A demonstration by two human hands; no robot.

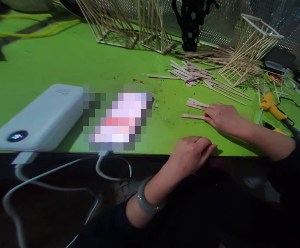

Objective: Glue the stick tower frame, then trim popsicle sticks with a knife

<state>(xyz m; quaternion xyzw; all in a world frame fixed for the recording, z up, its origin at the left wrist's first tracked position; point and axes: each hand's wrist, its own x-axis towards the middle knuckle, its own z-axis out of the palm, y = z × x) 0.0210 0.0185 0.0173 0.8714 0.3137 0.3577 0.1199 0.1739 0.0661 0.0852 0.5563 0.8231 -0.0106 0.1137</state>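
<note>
My right hand [223, 117] lies low over the green table with its fingers closed on the near ends of a few flat wooden craft sticks [193, 116]. The sticks fan out to the left of the fingertips, flat on the tabletop. At the table's front edge, closer to me, my left hand [192, 151] is bent with its fingers pressed together, and nothing shows in them. A grey-green bangle [146, 199] circles the left wrist. Beyond the right hand, a loose pile of craft sticks [191, 74] is spread on the green table [62, 69].
Stick frames [119, 39] stand at the back, and a tilted stick tower [250, 51] at the right. A yellow glue gun [270, 105] lies right of my right hand. On the left are a white power bank [41, 117], a blurred-out phone [121, 117] and white cables [36, 179].
</note>
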